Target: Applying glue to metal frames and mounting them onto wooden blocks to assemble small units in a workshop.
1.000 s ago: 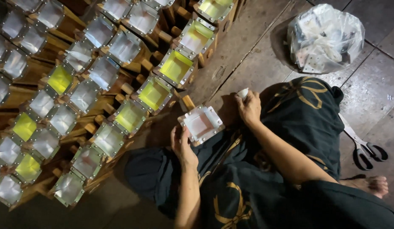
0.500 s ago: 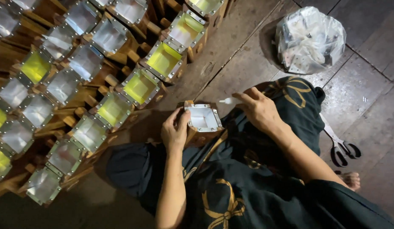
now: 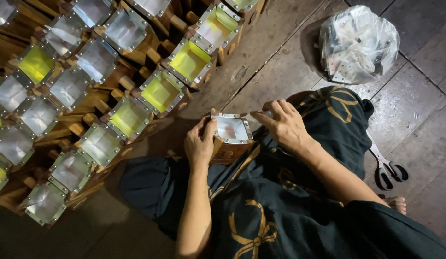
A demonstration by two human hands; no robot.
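A small wooden box with a square metal-framed top (image 3: 231, 130) rests on my lap, over dark cloth with gold patterns. My left hand (image 3: 200, 142) grips its left side, thumb on the frame's edge. My right hand (image 3: 285, 123) is at the box's upper right corner, fingers pinched together on a small pale piece by the frame; what that piece is I cannot make out.
Rows of similar wooden boxes with silver or yellow-green tops (image 3: 160, 92) fill the left on a wooden floor. A clear plastic bag of small metal pieces (image 3: 358, 44) sits at upper right. Scissors (image 3: 387, 168) lie on the floor at right, near my bare toes (image 3: 396, 203).
The box has turned a little on my lap. My right hand came down from above it to its upper right corner. The view shifted, so the rows of boxes slid left.
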